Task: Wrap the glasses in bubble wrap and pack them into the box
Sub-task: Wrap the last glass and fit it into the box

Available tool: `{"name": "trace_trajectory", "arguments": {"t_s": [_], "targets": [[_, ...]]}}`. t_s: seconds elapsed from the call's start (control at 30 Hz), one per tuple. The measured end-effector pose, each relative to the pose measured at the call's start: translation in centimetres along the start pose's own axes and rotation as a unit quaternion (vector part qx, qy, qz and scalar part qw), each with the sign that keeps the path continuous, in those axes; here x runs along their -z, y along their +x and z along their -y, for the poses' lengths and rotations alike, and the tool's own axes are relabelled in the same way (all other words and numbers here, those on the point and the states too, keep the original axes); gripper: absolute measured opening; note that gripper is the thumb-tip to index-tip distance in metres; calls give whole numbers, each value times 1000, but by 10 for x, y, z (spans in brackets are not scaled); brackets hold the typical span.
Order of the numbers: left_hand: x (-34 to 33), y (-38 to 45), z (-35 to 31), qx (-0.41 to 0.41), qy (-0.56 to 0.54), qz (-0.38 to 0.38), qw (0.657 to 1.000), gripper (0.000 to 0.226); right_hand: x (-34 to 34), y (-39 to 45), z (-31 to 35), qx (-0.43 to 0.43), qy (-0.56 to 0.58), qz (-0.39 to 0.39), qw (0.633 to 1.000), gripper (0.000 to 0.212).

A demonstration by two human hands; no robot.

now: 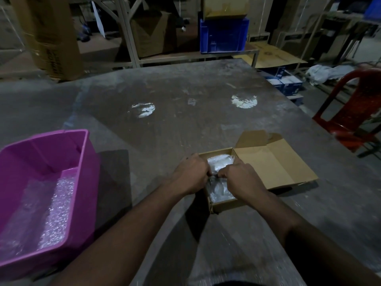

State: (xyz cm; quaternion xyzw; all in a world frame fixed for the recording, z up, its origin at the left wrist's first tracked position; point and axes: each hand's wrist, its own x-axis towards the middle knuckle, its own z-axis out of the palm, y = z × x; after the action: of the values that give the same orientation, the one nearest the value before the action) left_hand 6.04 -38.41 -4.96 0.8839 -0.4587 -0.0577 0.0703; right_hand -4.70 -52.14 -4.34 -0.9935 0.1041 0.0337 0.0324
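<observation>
Hands meet over the box point(223, 205): left hand point(190, 174) and right hand point(241, 178) both pinch the bubble-wrapped bundle point(218, 165) inside, likely to seat it snugly. Lid point(272, 164) lies open rightward for access. Spare wrap waits in the pink bin point(41, 153), near left.

Tan-brown cardboard box point(274, 168), lid flap same tan inside. Contents: clear bubble wrap point(219, 164) w/ whitish-silver sheen. Bin point(80, 153) at left: magenta-pink plastic; holds more clear wrap point(55, 211), dotted bubble pattern glinting white. Table point(185, 124): dull grey, scuffed, mottled, w/ two bright white round glare spots. Chair point(350, 112) at right: red. Crate point(223, 36) at back: blue. Bkgd cartons: brown.
</observation>
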Motion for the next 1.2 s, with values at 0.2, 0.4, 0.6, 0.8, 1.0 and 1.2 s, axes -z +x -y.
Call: {"name": "trace_trajectory", "arguments": {"t_s": [0.2,0.4,0.6,0.8,1.0,1.2], "targets": [[-3,3,-4,24,46,24,998,31,-2,4,1,-8,11,17,1000,51],[-6,0,-5,14,54,12,998,30,-4,6,1,-14,17,29,999,47],[-6,-3,-4,6,55,-12,998,24,-4,7,6,-18,13,-12,1000,38],[-4,-6,-11,35,92,-1,995,24,-17,8,5,-2,46,-24,999,39],[-6,-5,-13,57,82,20,995,27,-13,8,2,-1,66,4,998,39],[-8,-13,0,56,-33,-24,998,27,-5,1,-12,-89,175,-64,978,40]]}}
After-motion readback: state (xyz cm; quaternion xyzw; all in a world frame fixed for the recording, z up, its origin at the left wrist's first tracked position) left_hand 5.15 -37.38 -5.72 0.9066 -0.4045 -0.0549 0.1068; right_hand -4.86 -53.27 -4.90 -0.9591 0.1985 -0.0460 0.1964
